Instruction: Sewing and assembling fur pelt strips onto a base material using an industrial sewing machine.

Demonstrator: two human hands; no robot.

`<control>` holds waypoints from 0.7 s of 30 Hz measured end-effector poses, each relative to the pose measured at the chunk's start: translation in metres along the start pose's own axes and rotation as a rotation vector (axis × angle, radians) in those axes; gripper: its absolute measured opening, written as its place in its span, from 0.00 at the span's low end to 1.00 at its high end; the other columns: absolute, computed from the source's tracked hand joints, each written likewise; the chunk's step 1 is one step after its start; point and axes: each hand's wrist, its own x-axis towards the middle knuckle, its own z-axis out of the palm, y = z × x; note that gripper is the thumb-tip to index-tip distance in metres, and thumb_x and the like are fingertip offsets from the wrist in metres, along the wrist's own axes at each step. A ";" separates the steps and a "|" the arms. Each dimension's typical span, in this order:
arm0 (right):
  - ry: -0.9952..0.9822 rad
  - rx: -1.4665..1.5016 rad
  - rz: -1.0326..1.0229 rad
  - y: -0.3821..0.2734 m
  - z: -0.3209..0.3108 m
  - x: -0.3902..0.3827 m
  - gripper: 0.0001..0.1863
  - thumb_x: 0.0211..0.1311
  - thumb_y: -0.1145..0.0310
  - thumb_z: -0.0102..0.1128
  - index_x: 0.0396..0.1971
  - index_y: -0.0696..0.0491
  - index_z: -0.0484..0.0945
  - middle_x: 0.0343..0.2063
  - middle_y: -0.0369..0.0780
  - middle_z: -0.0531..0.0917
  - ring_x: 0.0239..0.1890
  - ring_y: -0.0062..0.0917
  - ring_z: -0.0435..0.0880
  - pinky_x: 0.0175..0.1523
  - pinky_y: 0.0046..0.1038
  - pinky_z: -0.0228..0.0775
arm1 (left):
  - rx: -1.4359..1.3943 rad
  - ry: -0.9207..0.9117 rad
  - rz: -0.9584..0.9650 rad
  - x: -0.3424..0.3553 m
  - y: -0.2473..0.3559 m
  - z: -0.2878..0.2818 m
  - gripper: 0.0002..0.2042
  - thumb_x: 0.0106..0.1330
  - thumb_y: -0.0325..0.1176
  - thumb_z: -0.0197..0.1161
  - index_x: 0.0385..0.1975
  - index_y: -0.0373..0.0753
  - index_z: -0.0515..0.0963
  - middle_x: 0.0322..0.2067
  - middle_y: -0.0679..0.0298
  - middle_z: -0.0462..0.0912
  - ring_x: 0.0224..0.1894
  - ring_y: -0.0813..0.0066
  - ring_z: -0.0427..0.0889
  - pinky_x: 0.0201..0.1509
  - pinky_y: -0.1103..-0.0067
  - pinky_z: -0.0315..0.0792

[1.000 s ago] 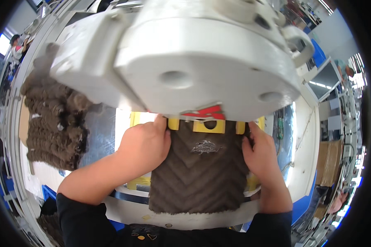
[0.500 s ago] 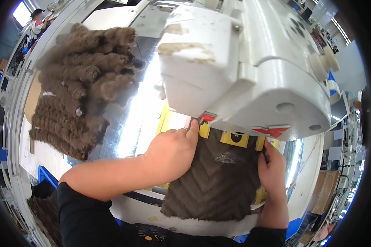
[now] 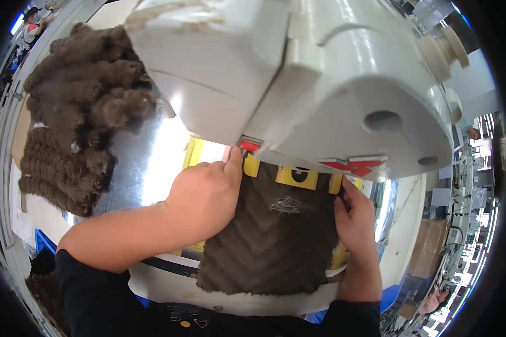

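A brown fur panel [image 3: 264, 241] with chevron ridges and a small silvery patch lies under the front of a large white machine head [image 3: 343, 101]. Its upper edge runs below yellow blocks [image 3: 297, 177] under that head. At the panel's upper left corner is my left hand [image 3: 205, 194], index finger stretched to the edge beside a small red part [image 3: 249, 146], other fingers curled in. My right hand [image 3: 355, 216] holds the upper right edge between thumb and fingers, next to a yellow block [image 3: 335, 183]. The left fingertips are partly hidden.
A pile of brown fur pieces [image 3: 84, 106] sits on the left of the shiny metal table [image 3: 132, 168]. Below it are a blue bin [image 3: 45, 241] and more dark fur [image 3: 48, 292]. A cardboard box [image 3: 427, 247] stands at right. Another person [image 3: 32, 28] is far off at upper left.
The view has shifted, so the machine head looks larger and the panel, hands and fur pile appear further left. Both hands keep their places on the panel.
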 end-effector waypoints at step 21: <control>-0.072 -0.015 0.011 0.006 -0.011 0.005 0.24 0.67 0.71 0.58 0.63 0.59 0.75 0.42 0.57 0.85 0.47 0.55 0.83 0.53 0.47 0.74 | 0.036 -0.061 -0.093 0.010 0.002 -0.002 0.19 0.62 0.23 0.58 0.54 0.26 0.74 0.28 0.47 0.84 0.31 0.45 0.85 0.37 0.58 0.79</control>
